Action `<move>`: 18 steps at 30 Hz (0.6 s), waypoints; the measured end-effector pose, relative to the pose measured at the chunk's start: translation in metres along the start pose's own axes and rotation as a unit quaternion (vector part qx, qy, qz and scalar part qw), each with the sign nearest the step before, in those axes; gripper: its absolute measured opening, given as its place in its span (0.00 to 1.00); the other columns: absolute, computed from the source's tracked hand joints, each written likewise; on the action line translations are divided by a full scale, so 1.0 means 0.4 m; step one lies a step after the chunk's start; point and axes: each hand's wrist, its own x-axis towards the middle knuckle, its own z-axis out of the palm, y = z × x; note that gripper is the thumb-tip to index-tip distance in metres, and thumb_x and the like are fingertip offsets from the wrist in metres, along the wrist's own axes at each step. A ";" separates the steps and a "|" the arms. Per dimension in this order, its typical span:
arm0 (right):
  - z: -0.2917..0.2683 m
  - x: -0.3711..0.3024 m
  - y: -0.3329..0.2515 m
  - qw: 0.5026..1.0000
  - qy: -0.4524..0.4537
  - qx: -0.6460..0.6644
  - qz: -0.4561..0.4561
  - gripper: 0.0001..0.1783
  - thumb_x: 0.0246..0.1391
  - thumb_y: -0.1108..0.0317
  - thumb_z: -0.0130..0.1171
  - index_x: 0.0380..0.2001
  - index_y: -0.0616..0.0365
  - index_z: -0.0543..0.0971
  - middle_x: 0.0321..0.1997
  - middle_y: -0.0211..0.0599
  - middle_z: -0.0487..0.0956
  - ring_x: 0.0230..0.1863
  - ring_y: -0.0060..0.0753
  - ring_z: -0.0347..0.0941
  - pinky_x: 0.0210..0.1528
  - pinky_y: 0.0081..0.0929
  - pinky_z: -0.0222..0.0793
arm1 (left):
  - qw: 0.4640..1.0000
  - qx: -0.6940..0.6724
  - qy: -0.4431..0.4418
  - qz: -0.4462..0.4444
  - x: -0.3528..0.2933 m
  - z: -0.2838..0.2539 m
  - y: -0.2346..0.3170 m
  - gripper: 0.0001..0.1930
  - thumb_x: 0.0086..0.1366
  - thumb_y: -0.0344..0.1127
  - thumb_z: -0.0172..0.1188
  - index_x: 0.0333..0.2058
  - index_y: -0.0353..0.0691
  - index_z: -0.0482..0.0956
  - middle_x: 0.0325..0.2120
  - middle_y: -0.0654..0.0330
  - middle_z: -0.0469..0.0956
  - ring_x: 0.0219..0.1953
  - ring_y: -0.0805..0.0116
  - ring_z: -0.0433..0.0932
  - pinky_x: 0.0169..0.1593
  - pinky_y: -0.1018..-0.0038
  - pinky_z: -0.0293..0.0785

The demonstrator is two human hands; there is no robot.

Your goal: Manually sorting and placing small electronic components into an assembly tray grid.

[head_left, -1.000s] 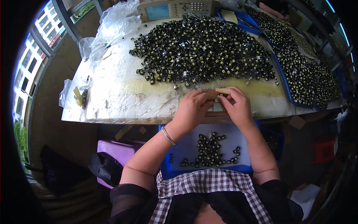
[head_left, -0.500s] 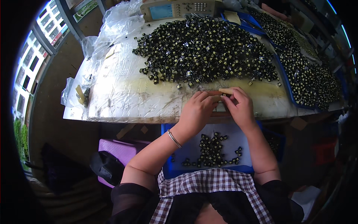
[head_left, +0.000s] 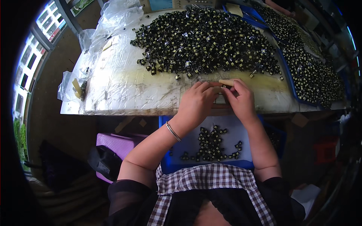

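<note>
My left hand (head_left: 197, 102) and my right hand (head_left: 242, 98) meet at the front edge of the table, fingertips almost touching. Both are closed in a pinch around something very small; the fingers hide most of it. A tan cover (head_left: 226, 81) sits over the tip of my right index finger. Beneath the fingertips lies a small reddish-brown block with a pale striped face (head_left: 220, 99), partly hidden by my left hand. Beyond my hands spreads a large heap of small black components with yellow bands (head_left: 203, 43).
Below the table edge, a blue tray (head_left: 181, 130) holds a loose cluster of similar components. Larger blue trays (head_left: 288, 77) full of parts stand at the right. Crumpled clear plastic (head_left: 117, 19) lies at the back left; a purple stool (head_left: 113, 145) stands lower left.
The whole view has shifted slightly, so the table and tray appear higher. My hands keep their pinch at the same spot by the block, with only slight finger movement.
</note>
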 end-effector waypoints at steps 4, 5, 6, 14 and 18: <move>-0.001 0.001 0.008 1.000 -0.013 -0.027 -0.007 0.08 0.48 0.75 0.64 0.32 0.63 0.77 0.29 0.38 0.74 0.26 0.35 0.72 0.30 0.29 0.69 | 1.000 -0.014 -0.002 -0.003 0.000 0.002 -0.017 0.09 0.58 0.31 0.61 0.39 0.42 0.81 0.35 0.60 0.79 0.37 0.57 0.77 0.42 0.66 0.75; 0.001 0.001 0.005 1.000 -0.011 -0.015 -0.001 0.08 0.48 0.75 0.64 0.32 0.63 0.77 0.30 0.38 0.75 0.26 0.35 0.72 0.30 0.29 0.69 | 1.000 -0.020 -0.017 0.008 0.002 0.001 -0.020 0.09 0.58 0.30 0.60 0.39 0.42 0.80 0.37 0.60 0.79 0.38 0.57 0.76 0.43 0.65 0.75; 0.003 0.002 0.002 1.000 -0.009 -0.003 0.005 0.08 0.48 0.75 0.64 0.32 0.63 0.77 0.30 0.37 0.75 0.26 0.35 0.72 0.30 0.29 0.69 | 0.999 -0.027 -0.032 0.019 0.005 0.000 -0.024 0.09 0.57 0.29 0.58 0.38 0.42 0.80 0.40 0.60 0.79 0.39 0.58 0.76 0.43 0.65 0.75; 0.001 -0.005 -0.002 1.000 -0.007 0.000 0.000 0.10 0.48 0.76 0.64 0.36 0.63 0.78 0.33 0.38 0.76 0.26 0.33 0.73 0.30 0.28 0.70 | 0.998 -0.012 -0.049 0.023 0.011 -0.011 -0.017 0.11 0.58 0.30 0.61 0.41 0.45 0.81 0.38 0.61 0.80 0.38 0.58 0.77 0.44 0.66 0.75; 0.004 -0.014 -0.006 1.000 -0.006 0.005 0.009 0.11 0.48 0.76 0.64 0.38 0.63 0.79 0.34 0.38 0.77 0.26 0.33 0.73 0.31 0.27 0.70 | 1.000 0.005 -0.023 -0.010 -0.012 0.002 -0.001 0.12 0.57 0.30 0.62 0.41 0.44 0.80 0.36 0.61 0.79 0.37 0.58 0.77 0.43 0.66 0.75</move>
